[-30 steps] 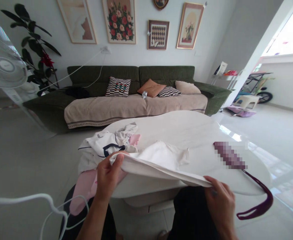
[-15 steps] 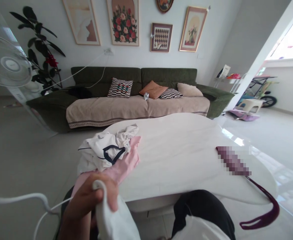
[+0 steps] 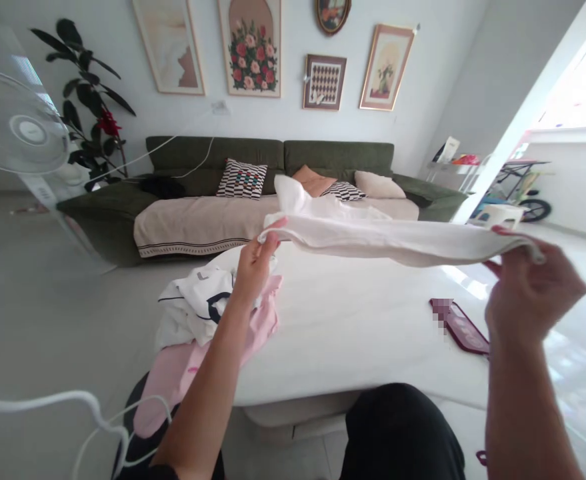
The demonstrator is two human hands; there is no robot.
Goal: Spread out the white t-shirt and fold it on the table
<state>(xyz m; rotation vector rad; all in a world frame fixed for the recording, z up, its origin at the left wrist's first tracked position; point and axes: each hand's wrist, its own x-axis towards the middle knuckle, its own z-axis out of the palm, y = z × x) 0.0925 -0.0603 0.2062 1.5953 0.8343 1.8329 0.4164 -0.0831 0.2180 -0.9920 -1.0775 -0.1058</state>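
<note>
A white garment (image 3: 373,239) stretches between my two hands, raised over the white table (image 3: 353,333), its far part billowing up. My left hand (image 3: 260,257) pinches one corner of its near edge. At the other end my right hand (image 3: 533,287) grips the opposite corner with closed fingers. I cannot make out which kind of garment it is. On the table's left side lie a white shirt with dark trim (image 3: 193,300) and a pink garment (image 3: 260,327), partly hidden behind my left forearm.
A maroon item with a strap (image 3: 465,330) rests on the table's right side. White cables (image 3: 87,399) loop at the lower left, close to my left arm. Behind the table stands a green sofa (image 3: 213,157) with cushions; a white fan (image 3: 27,130) stands at left.
The white cloth has risen from my lap and been spread out above the table. My left hand has moved up and forward, and my right hand has come into view holding the other end.
</note>
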